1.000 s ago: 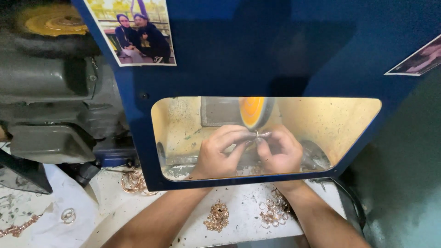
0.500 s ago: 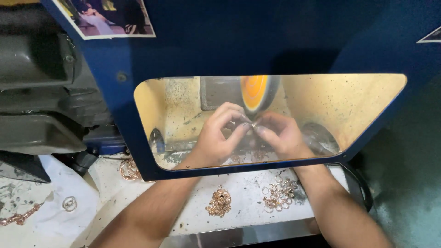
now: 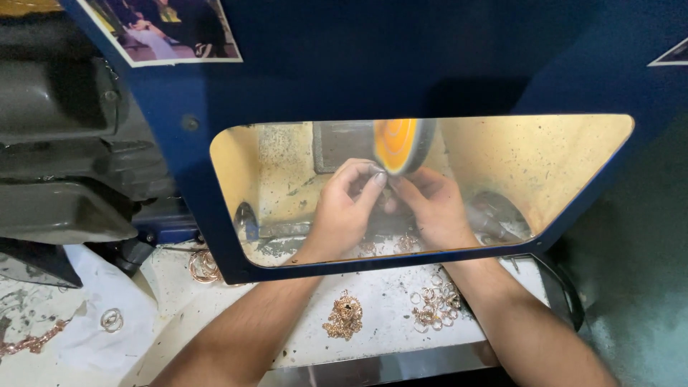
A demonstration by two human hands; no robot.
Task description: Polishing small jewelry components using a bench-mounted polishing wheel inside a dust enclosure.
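Observation:
Both my hands reach inside a blue hood (image 3: 401,64) through its window. My left hand (image 3: 347,208) and my right hand (image 3: 433,208) pinch a small piece of jewellery between their fingertips, right under an orange polishing wheel (image 3: 400,145). The piece itself is mostly hidden by my fingers. My forearms rest over the white bench edge.
On the white bench lie a gold-coloured clump of chain (image 3: 345,317), a pile of rings (image 3: 435,304), bangles (image 3: 204,266), a single ring (image 3: 110,319) and a chain (image 3: 32,342) at the left. A grey motor housing (image 3: 61,165) sits at the left. A photo (image 3: 172,29) is stuck on the hood.
The view has dropped and closed in on the window. My hands have stayed together at the wheel, shifting slightly under it.

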